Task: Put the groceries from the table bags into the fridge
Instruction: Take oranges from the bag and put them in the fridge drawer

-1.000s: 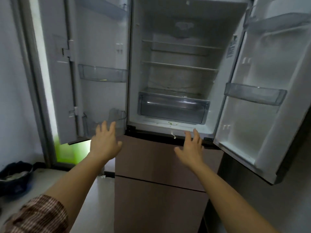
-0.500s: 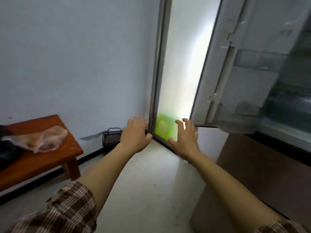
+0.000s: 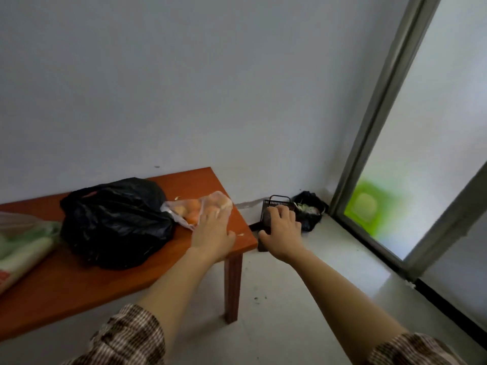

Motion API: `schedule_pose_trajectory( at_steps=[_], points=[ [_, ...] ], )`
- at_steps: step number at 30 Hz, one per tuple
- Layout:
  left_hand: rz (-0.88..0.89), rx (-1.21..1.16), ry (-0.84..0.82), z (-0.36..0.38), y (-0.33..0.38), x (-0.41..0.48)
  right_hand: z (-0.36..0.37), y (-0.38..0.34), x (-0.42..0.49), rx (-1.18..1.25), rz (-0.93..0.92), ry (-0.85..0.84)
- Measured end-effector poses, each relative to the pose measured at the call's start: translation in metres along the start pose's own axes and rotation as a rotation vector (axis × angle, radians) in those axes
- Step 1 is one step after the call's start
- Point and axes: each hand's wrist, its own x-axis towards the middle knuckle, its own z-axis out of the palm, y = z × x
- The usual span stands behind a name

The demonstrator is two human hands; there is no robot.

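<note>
- The left hand reaches out over the near right corner of the bench, palm down, fingers spread and loose; its grip is released and holds nothing.
- The fingertips of that hand lie at the edge of a clear plastic bag holding round orange fruit; whether they touch the plastic I cannot tell, as the hand is blurred.
- The clear bag lies on the bench just ahead of the left grip and slightly to its left, its knotted end pointing away toward the wall.
- A black plastic bag, bulging and crumpled, sits on the bench to the left of the left grip, touching the clear bag on its near side.
- Farther left of that grip, at the edge of the view, a pale bag with green showing through lies on the bench, partly cut off.
- The right hand is held out past the bench's right end, over the floor, palm down with fingers slightly curled; its grip is released too and carries nothing.
- Beyond the right grip, on the floor against the wall, stands a small black wire basket, partly covered by that hand.
- Just right of the basket, in the corner, sits a dark bag of scraps.
- Checked sleeves cover both upper forearms.
</note>
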Motion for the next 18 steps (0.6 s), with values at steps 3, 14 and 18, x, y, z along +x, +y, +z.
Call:
schedule_pose_trajectory(
  at_steps=[3,14,18],
  points=[
    [-0.054,0.03,-0.012,0.005,-0.05,0.031,0.034,-0.027,0.043,-0.006,-0.049,-0.066],
    [0.009,0.475,-0.158,0.053,-0.157,0.15,0.158,-0.074,0.197,-0.071,-0.217,-0.378],
    [-0.061,0.541,-0.395,0.073,-0.172,0.17,0.189,-0.079,0.229,-0.276,-0.357,-0.531]
  ],
)
